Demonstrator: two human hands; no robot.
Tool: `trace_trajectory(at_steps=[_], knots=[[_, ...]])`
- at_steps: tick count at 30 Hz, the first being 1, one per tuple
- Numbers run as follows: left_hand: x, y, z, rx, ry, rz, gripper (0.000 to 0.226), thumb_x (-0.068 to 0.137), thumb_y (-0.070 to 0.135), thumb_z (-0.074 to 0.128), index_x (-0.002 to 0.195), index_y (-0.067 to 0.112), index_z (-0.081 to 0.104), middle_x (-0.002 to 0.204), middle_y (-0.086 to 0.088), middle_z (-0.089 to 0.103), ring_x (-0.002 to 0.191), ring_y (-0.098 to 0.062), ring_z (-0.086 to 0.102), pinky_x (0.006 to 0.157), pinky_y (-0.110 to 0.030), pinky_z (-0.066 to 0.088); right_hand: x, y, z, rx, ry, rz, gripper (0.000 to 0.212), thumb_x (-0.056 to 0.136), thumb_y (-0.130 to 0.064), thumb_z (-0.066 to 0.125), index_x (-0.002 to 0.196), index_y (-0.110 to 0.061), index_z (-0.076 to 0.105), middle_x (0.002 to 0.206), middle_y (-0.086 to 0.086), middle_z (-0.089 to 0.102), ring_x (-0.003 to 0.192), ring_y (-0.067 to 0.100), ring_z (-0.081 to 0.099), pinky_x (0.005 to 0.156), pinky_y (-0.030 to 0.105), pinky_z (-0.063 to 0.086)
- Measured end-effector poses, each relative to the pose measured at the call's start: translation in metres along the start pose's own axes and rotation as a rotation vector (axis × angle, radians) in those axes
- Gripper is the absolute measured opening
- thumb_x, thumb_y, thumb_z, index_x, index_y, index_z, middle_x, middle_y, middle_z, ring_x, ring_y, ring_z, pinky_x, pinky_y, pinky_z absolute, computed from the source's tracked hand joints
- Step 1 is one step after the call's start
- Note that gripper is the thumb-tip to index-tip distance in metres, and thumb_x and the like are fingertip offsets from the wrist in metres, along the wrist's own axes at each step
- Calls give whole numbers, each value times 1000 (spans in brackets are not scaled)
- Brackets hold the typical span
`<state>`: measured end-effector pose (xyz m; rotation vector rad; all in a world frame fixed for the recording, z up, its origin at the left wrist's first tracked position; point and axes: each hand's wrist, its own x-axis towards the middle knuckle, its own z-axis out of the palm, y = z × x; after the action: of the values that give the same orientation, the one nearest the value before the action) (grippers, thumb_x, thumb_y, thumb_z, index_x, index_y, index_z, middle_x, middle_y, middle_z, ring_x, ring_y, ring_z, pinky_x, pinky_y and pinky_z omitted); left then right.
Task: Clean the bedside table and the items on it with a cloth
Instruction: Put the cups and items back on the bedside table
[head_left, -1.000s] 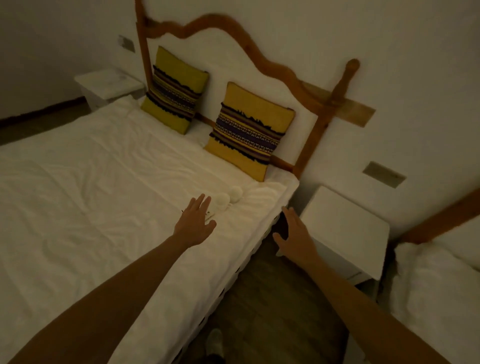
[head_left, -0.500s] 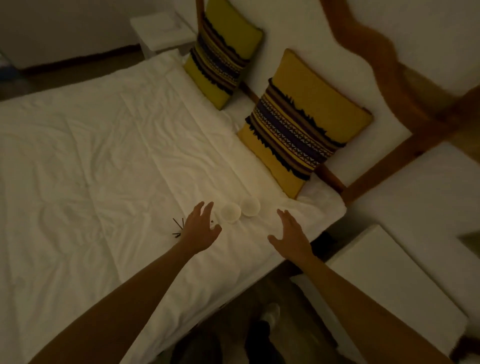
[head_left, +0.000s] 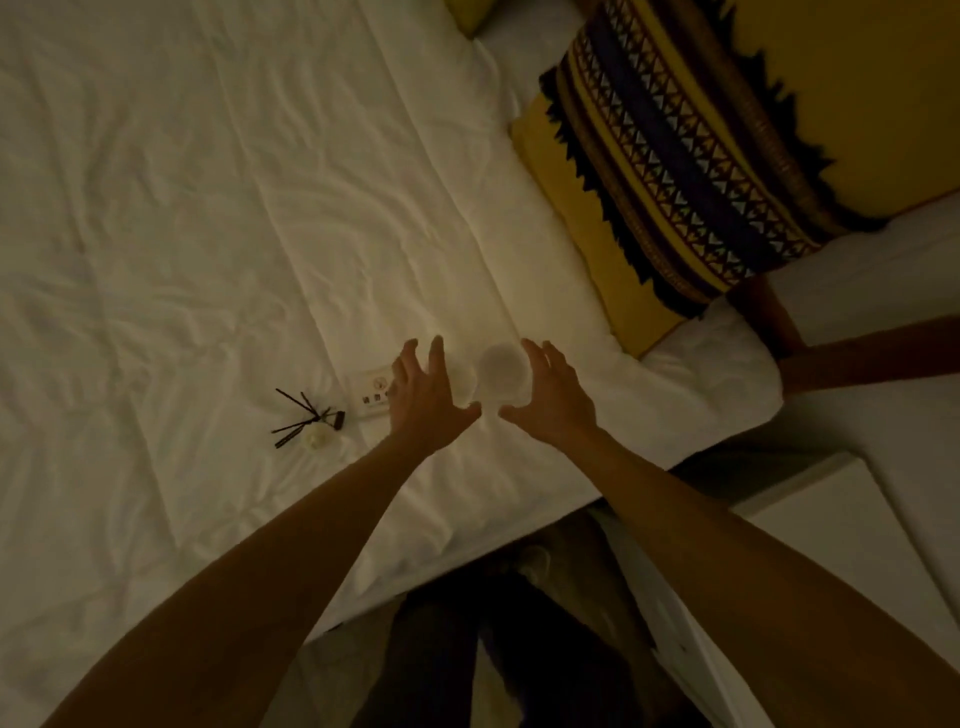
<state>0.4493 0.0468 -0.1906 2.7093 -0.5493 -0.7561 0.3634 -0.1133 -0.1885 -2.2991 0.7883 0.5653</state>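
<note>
The room is dim. Nearest, at lower right, the white desk (head_left: 810, 525) stands beside the bed (head_left: 208, 208). On the sheet, both hands are spread open: left hand (head_left: 423, 397), right hand (head_left: 553, 397), with two white cups (head_left: 503, 366) between them. A card (head_left: 371, 392) and black sticks (head_left: 304, 415) lie left. Farther, a striped cushion (head_left: 691, 171).

Two open hands, left (head_left: 423, 400) and right (head_left: 553, 397), flanking pale cups (head_left: 503, 371) on a white bed (head_left: 208, 208).
</note>
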Motion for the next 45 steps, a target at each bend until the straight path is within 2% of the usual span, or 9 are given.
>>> trace_trajectory(at_steps=[4, 6, 9, 13, 21, 28, 35, 40, 45], knots=[[22, -3, 30, -3, -69, -98, 117, 67, 49, 84, 154, 16, 12, 153, -21, 16, 138, -43, 25, 103, -59, 41, 35, -4, 17, -10, -31, -62, 117, 72, -44, 86, 157, -40, 6, 168, -2, 2, 151, 28, 14, 111, 52, 38], [31, -5, 43, -16, -88, -138, 116, 69, 44, 85, 154, 17, 10, 148, -21, 22, 134, -42, 32, 102, -55, 42, 48, -1, 24, -8, -51, -81, 117, 72, -41, 86, 157, -40, 7, 167, -1, 5, 150, 28, 16, 107, 50, 40], [37, 0, 52, -82, -76, -193, 104, 71, 34, 86, 148, 20, 17, 137, -18, 34, 119, -40, 47, 92, -50, 48, 54, 9, 33, 20, -34, -119, 107, 74, -33, 84, 156, -35, 16, 159, -1, 21, 142, 29, 30, 96, 47, 48], [40, 16, 50, -76, -17, -208, 87, 68, 26, 88, 134, 20, 32, 126, -16, 43, 110, -37, 52, 88, -47, 50, 52, 23, 32, 84, 64, -138, 97, 69, -33, 87, 149, -30, 31, 146, 0, 35, 128, 28, 45, 84, 42, 54], [16, 94, 49, 62, -58, 140, 93, 62, 26, 88, 137, 29, 33, 137, -9, 39, 119, -33, 46, 78, -44, 52, -3, 87, -21, 391, 278, 79, 104, 64, -46, 87, 147, -30, 26, 145, 1, 38, 122, 25, 53, 88, 43, 55], [-18, 228, 114, 120, -206, 494, 94, 65, 26, 83, 143, 32, 30, 140, -7, 33, 124, -33, 39, 79, -42, 51, -88, 228, -58, 468, 465, 409, 107, 63, -55, 84, 147, -21, 28, 141, 4, 46, 123, 25, 54, 90, 40, 51], [-60, 346, 205, 161, -342, 785, 93, 70, 36, 79, 148, 33, 28, 146, -7, 30, 128, -33, 35, 86, -47, 53, -180, 383, -67, 398, 637, 702, 98, 64, -45, 89, 140, -11, 38, 131, 12, 48, 114, 38, 58, 88, 43, 50], [-77, 407, 252, 225, -380, 950, 92, 70, 36, 79, 150, 34, 33, 153, -6, 30, 134, -35, 36, 98, -51, 48, -206, 449, -65, 407, 706, 798, 101, 65, -45, 88, 142, -6, 36, 135, 15, 47, 120, 37, 55, 93, 45, 50], [-82, 457, 286, 269, -409, 972, 94, 71, 31, 80, 151, 33, 31, 152, -5, 30, 135, -34, 36, 99, -51, 49, -210, 486, -58, 452, 736, 814, 101, 67, -44, 87, 145, -7, 34, 139, 15, 45, 124, 36, 54, 96, 43, 49]])
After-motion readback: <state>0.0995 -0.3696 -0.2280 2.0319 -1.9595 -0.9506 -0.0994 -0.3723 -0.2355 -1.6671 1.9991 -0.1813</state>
